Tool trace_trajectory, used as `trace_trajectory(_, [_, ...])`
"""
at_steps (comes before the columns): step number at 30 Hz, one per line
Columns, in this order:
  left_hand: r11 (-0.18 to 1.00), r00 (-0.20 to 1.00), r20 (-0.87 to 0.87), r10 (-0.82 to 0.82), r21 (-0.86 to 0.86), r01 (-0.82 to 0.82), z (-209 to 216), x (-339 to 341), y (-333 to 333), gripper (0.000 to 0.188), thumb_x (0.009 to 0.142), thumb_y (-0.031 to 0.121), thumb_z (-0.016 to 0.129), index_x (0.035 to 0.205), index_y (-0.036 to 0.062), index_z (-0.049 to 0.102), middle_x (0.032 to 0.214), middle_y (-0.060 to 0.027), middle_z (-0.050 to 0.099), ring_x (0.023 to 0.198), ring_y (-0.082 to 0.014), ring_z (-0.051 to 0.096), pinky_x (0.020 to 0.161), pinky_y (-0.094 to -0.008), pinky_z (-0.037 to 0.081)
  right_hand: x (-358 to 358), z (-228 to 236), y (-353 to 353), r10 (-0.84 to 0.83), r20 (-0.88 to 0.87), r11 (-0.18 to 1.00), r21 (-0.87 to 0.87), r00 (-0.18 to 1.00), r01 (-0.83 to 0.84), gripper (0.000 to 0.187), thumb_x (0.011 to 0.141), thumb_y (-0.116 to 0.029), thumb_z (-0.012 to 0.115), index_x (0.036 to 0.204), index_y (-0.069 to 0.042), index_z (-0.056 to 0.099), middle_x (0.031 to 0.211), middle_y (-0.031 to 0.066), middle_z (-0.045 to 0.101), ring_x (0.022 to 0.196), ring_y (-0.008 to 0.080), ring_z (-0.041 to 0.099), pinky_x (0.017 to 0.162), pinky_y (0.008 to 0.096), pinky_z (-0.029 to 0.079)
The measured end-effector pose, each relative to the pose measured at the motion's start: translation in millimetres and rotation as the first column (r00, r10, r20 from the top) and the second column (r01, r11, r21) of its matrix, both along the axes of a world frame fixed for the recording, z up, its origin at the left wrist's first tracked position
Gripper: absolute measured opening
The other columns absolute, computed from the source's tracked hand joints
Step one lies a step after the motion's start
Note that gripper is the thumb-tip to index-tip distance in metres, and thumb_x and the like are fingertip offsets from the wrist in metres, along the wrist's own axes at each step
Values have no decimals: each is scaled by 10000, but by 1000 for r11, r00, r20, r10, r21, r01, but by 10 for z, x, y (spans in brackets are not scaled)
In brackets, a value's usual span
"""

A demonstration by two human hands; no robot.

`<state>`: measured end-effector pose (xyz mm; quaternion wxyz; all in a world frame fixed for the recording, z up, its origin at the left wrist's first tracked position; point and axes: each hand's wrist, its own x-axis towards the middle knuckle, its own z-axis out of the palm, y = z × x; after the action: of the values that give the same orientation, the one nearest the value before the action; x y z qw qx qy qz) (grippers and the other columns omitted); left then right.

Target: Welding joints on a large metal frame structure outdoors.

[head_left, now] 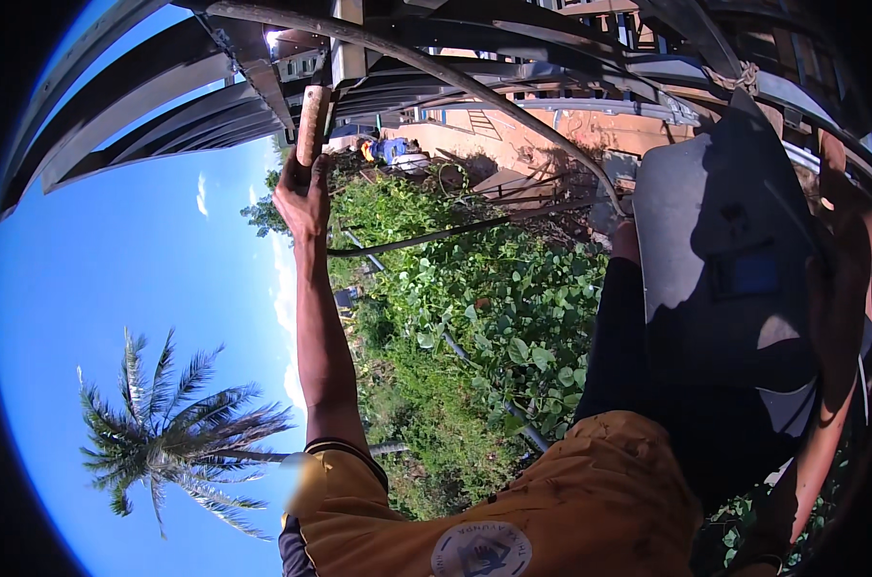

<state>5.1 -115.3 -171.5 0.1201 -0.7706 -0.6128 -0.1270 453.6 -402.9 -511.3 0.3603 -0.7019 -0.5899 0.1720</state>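
Observation:
My left arm is stretched up and away. My left hand (304, 197) is closed around a wooden-handled tool (311, 125); its handle points up toward the steel bars, and its working end cannot be made out. At the right is a grey welding shield (681, 221) with a small dark rectangular window, partly in shadow. My right hand (837, 264), dim in the shade, grips the shield's right edge. A bent metal rod or cable (493, 96) curves from the bars down toward the shield's left side.
Dark steel beams (157, 91) run across the top. A rope knot (741, 77) is tied at a bar near the upper right. Green bushes (465, 327) fill the ground below, crossed by a thin pipe (527, 423). A palm tree (162, 438) stands at the left.

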Motion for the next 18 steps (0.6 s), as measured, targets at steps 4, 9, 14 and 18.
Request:
trace_trajectory(4, [1000, 996, 89, -27, -14, 28, -27, -80, 55, 506, 794, 214, 701, 1194, -54, 545, 988, -150, 668, 876, -168, 626, 803, -292, 488, 28, -13, 0, -13, 75, 1000, 18, 997, 11, 510, 790, 46, 556, 1283, -30, 446, 1327, 187, 421, 1259, 324, 390, 1017, 380, 342])
trace_trajectory(9, [999, 999, 24, 42, -23, -41, 106, -13, -1, 460, 808, 171, 695, 1177, -66, 555, 987, -115, 656, 878, -142, 600, 808, -271, 469, -108, -131, 20, -2, 332, 995, -92, 943, 34, 549, 722, 63, 577, 1251, -48, 482, 1271, 209, 452, 1190, 360, 439, 974, 414, 380])
trace_trajectory(14, [999, 989, 146, -8, -43, 15, 124, -73, 13, 454, 807, 169, 695, 1170, -67, 559, 988, -118, 657, 886, -151, 606, 814, -273, 471, -139, -200, 46, 31, 336, 999, -41, 941, -18, 557, 680, 63, 573, 1224, -38, 500, 1135, 196, 530, 1071, 357, 507, 895, 417, 420])
trace_trajectory(18, [999, 986, 164, -10, -39, 17, 74, 10, 10, 448, 803, 176, 698, 1163, -58, 570, 976, -123, 660, 890, -151, 606, 806, -273, 472, -116, 22, 106, 84, 274, 968, -252, 958, -12, 521, 672, 69, 567, 1184, -14, 512, 1035, 185, 561, 992, 351, 537, 853, 408, 435])
